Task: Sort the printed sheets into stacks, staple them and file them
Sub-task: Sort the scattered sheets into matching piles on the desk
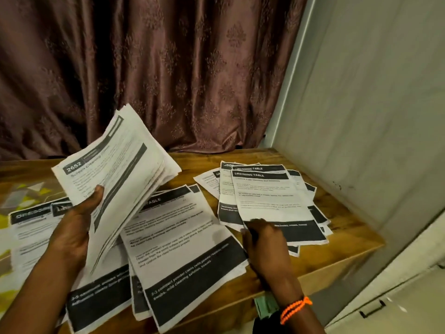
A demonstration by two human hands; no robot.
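My left hand (74,227) grips a thick bundle of printed sheets (120,169) raised above the table, thumb on the top page headed "2652". My right hand (262,239) rests at the near edge of the top sheet of the right stack (267,201), headed "DRESSING TABLE"; the fingertips are hidden, so I cannot tell whether they pinch the sheet. A middle stack (183,247) with black footer bands lies between my hands. Another stack (31,227) lies at the left, partly under my left arm.
The stacks lie on a wooden table (346,227) whose right front corner is near a grey cabinet door (361,104). A brown curtain (168,68) hangs behind. An orange bead bracelet (293,309) circles my right wrist. A drawer handle (372,309) shows at lower right.
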